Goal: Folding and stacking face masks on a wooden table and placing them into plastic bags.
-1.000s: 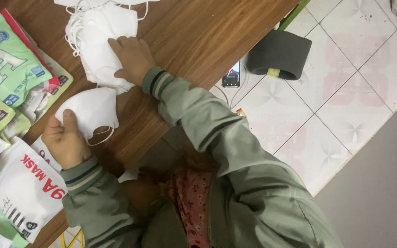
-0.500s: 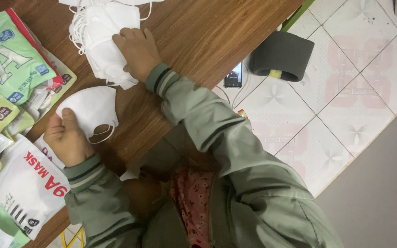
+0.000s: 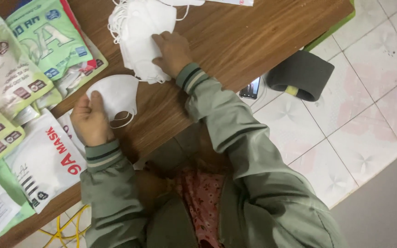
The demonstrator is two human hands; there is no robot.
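Note:
My left hand (image 3: pixel 90 120) holds a single white face mask (image 3: pixel 113 94) flat on the brown wooden table (image 3: pixel 253 36), thumb on its top. My right hand (image 3: pixel 172 51) rests on the right side of a pile of white masks (image 3: pixel 136 32) at the table's far edge, its bent fingers gripping the top mask. The pile's ear loops stick out at its left and top. Both arms wear grey-green sleeves with striped cuffs.
Green printed mask packets (image 3: pixel 47 43) and white ones (image 3: pixel 47 156) overlap along the table's left side. A phone (image 3: pixel 250 88) and a dark grey curved object (image 3: pixel 299 76) lie on the tiled floor to the right. Yellow cable (image 3: pixel 70 225) shows below the table.
The view has shifted and drawn closer. Both hands stay where they were, the left on the single mask and the right on the pile.

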